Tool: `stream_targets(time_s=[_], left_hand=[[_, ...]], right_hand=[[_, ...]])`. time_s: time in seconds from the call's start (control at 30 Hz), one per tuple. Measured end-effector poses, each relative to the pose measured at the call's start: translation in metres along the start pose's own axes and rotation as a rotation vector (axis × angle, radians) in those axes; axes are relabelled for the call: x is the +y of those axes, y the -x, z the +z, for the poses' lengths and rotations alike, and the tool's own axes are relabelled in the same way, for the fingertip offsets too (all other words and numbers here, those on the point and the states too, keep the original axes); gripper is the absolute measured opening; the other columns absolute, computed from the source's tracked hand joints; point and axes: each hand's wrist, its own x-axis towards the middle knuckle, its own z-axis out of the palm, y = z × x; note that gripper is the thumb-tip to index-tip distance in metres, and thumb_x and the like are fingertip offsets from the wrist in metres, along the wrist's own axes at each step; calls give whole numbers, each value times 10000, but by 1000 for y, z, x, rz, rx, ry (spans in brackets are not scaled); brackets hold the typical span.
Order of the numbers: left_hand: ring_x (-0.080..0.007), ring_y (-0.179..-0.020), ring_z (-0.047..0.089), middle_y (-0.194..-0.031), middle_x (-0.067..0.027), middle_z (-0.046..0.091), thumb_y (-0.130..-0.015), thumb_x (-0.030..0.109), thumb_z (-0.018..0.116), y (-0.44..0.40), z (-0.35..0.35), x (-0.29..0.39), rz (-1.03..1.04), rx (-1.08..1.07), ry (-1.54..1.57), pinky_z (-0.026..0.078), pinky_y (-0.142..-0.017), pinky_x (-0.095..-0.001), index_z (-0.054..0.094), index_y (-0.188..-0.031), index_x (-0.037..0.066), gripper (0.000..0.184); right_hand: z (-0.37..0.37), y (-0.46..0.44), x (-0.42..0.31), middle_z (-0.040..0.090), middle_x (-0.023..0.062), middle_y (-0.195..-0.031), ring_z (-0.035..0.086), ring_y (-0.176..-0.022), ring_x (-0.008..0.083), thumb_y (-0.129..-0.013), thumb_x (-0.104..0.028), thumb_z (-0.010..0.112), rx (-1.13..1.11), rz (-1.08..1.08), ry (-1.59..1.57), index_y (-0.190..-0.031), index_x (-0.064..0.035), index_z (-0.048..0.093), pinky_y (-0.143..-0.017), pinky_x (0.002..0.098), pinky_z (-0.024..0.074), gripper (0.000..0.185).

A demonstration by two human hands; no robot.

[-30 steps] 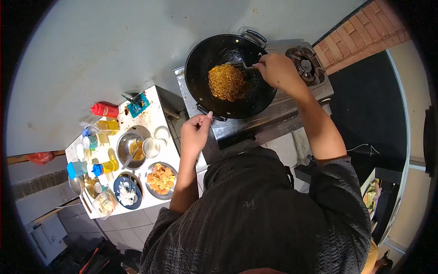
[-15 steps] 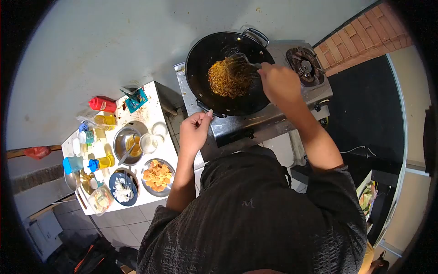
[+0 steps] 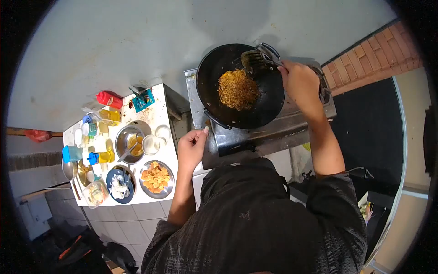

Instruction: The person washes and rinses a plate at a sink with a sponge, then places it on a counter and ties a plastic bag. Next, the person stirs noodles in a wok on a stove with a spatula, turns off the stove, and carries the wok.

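Note:
A black wok [image 3: 269, 107] sits on the stove, with a mound of browned, noodle-like or shredded food [image 3: 237, 90] in its middle. My right hand [image 3: 301, 84] grips the handle of a slotted spatula [image 3: 255, 60], whose blade is over the wok's far side, up from the food. Just outside the wok's near-left loop handle [image 3: 216, 119] is my left hand [image 3: 192, 146]. Its fingers are curled in and the thumb points up; I see nothing in it, and it is apart from the handle.
Left of the metal stove [image 3: 237, 141] is a white table [image 3: 157, 98]. It bears a steel bowl [image 3: 130, 155], a plate of orange-brown pieces [image 3: 156, 178], a dark plate with white food [image 3: 119, 185], a red bottle [image 3: 109, 99] and several jars. A wall rises behind.
The spatula has lifted from the food and moved toward the wok's far right. My left hand has come off the wok handle. The view has shifted slightly.

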Motion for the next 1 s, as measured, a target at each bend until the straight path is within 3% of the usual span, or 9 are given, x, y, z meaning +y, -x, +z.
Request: stream_targets(time_s=[0.17, 0.23, 0.37, 0.5, 0.67, 0.73, 0.8, 0.9, 1.0], left_hand=[[-30, -542, 346, -563, 65, 434, -908, 219, 660, 14, 7, 3, -8, 68, -43, 284, -485, -226, 657, -774, -16, 270], [-30, -542, 349, -565, 67, 436, -907, 219, 660, 19, 9, 3, -3, 113, -42, 287, -487, -226, 662, -780, -14, 266], [-26, -550, 365, -576, 69, 464, -905, 218, 664, 29, 16, 5, -11, 212, -17, 297, -494, -221, 680, -807, -10, 249], [-18, -560, 378, -601, 76, 492, -916, 221, 653, 42, 26, 16, -41, 255, -7, 296, -498, -210, 682, -829, -8, 247], [-12, -584, 394, -643, 69, 535, -923, 231, 651, 58, 37, 23, -56, 328, -11, 307, -512, -194, 680, -852, -5, 248], [-12, -596, 419, -668, 59, 562, -927, 232, 646, 66, 42, 29, -68, 349, -37, 330, -530, -183, 680, -860, -6, 250], [-21, -625, 455, -702, 42, 591, -931, 230, 640, 73, 48, 38, -221, 386, -33, 365, -564, -181, 678, -865, -10, 252], [-38, -660, 490, -734, 21, 617, -935, 230, 635, 75, 50, 30, -169, 390, -17, 397, -608, -188, 677, -872, -14, 255], [-47, -684, 498, -751, 14, 631, -936, 228, 632, 77, 55, 37, -162, 411, -20, 404, -628, -198, 678, -878, -13, 251]], right_hand=[[42, -25, 24, 663, 125, -808, 641, -798, 359, -882, -240, 592, -177, -110, -145, -933, -117, 674, -675, 465, 513, 156], [43, -28, 24, 672, 114, -858, 636, -828, 337, -872, -241, 616, -298, -330, -204, -1019, -139, 684, -691, 439, 502, 191], [7, -29, 24, 663, 83, -874, 628, -834, 307, -870, -218, 622, -148, -440, -254, -1015, -150, 685, -702, 410, 503, 173], [38, -47, 38, 654, 74, -877, 631, -854, 299, -867, -232, 611, 37, -473, -284, -1018, -142, 672, -701, 425, 509, 186], [62, -49, 39, 666, 111, -972, 631, -945, 304, -891, -257, 592, -201, -444, -358, -1090, -149, 670, -806, 439, 503, 240], [54, -45, 44, 665, 109, -1005, 622, -967, 318, -914, -263, 566, -299, -644, -354, -1098, -157, 670, -831, 437, 500, 236], [47, -54, 49, 663, 102, -1013, 618, -972, 325, -931, -263, 543, -334, -659, -367, -1100, -160, 669, -829, 434, 501, 235], [48, -68, 56, 664, 117, -1007, 618, -973, 339, -930, -248, 546, -199, -557, -335, -1099, -146, 666, -830, 451, 500, 231], [63, -77, 52, 665, 123, -1031, 606, -983, 345, -927, -256, 547, -247, -443, -235, -1127, -131, 654, -833, 436, 490, 259]])
